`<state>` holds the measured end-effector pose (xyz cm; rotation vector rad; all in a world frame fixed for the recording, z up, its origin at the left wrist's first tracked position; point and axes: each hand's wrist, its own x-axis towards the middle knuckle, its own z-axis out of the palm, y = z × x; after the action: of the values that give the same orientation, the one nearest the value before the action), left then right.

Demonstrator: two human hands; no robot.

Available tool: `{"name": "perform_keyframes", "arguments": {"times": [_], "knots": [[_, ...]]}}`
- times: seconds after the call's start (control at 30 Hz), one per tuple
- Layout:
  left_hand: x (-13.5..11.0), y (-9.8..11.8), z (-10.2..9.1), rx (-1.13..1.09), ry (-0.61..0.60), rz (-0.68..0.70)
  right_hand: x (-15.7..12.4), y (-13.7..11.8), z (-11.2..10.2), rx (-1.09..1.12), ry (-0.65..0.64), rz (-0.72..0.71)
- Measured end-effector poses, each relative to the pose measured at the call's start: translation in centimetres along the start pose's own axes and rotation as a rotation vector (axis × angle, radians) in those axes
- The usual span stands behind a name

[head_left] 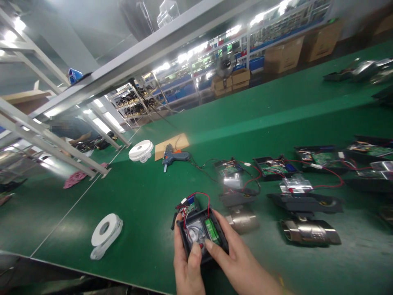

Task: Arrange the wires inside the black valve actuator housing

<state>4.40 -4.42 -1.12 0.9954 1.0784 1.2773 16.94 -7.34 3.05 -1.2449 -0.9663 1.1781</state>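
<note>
Both my hands hold a black plastic housing (226, 248) over the front part of the green table. My left hand (188, 268) wraps its left side, thumb pressing inside near a round white part (193, 234). On the right side my right hand (236, 258) grips it, the thumb reaching in at the lower middle. A green battery (211, 230) sits in the housing's right half. Red wires (201, 193) link it to a second black case with a circuit board (190, 205), just behind it. The fingers under the housing are hidden.
On the green table (147, 213) lie a roll of white tape (106, 230), another white roll (141, 150) and a glue gun (176, 157) by a cardboard piece (183, 141). To the right are opened cases (274, 167) and metal valve bodies (310, 232). A person (72, 130) is at the far left.
</note>
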Motion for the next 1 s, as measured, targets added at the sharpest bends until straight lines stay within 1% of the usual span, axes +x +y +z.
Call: {"name": "perform_keyframes", "arguments": {"times": [0.07,0.13,0.27,0.37,0.53,0.67,0.8,0.9,1.0], "knots": [[0.1,0.2,0.0,0.01,0.002,-0.006,0.1,0.2,0.1,0.016,0.005,0.004],[0.3,0.7,0.1,-0.028,-0.005,-0.035,0.1,0.4,0.1,0.034,0.014,0.0],[1.1,2.1,-0.2,-0.208,-0.085,-0.176,0.2,0.7,0.2,0.043,0.028,0.006],[1.6,3.0,-0.4,-0.219,-0.093,-0.229,0.2,0.8,0.2,0.068,0.025,0.015],[1.6,3.8,-0.4,-0.224,-0.096,-0.237,0.1,1.0,0.3,0.096,0.024,0.032],[1.5,4.1,-0.2,-0.222,-0.078,-0.251,0.2,1.2,0.1,0.035,0.027,0.039],[1.6,4.1,-0.2,-0.195,-0.068,-0.228,0.1,1.6,-0.2,-0.009,0.015,0.04],[1.7,3.9,-0.6,-0.168,-0.092,-0.209,0.1,2.3,-0.3,-0.003,0.022,0.041],[1.7,3.7,-1.1,-0.154,-0.156,-0.187,0.0,2.7,-0.3,-0.002,0.037,0.035]]}}
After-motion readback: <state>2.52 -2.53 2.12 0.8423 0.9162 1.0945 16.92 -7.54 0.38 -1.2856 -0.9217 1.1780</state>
